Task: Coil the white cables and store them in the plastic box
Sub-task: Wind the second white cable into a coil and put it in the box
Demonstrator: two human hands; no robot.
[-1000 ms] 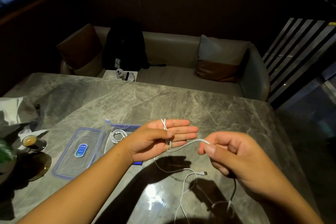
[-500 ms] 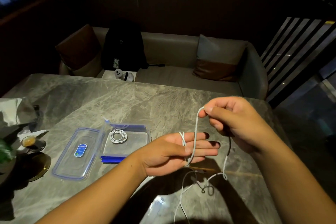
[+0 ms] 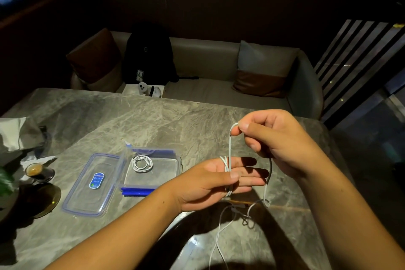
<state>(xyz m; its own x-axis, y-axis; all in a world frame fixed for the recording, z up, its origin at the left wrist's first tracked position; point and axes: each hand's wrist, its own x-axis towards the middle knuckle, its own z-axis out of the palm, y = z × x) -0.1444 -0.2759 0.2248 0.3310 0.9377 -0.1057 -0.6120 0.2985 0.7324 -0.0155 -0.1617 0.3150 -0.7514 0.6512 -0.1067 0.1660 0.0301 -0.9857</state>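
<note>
Holding one coiled cable (image 3: 142, 163), the plastic box (image 3: 179, 163) sits open; left grip (image 3: 210, 182), right grip (image 3: 276, 142) pinch a second cable (image 3: 229, 144).

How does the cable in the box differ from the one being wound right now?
The boxed cable is a finished round coil; the held cable has only a few turns round the left hand. The boxed cable lies untouched in the plastic box; the held cable is pinched by the right hand, its tail trailing on the table. Both are thin and white.
</note>
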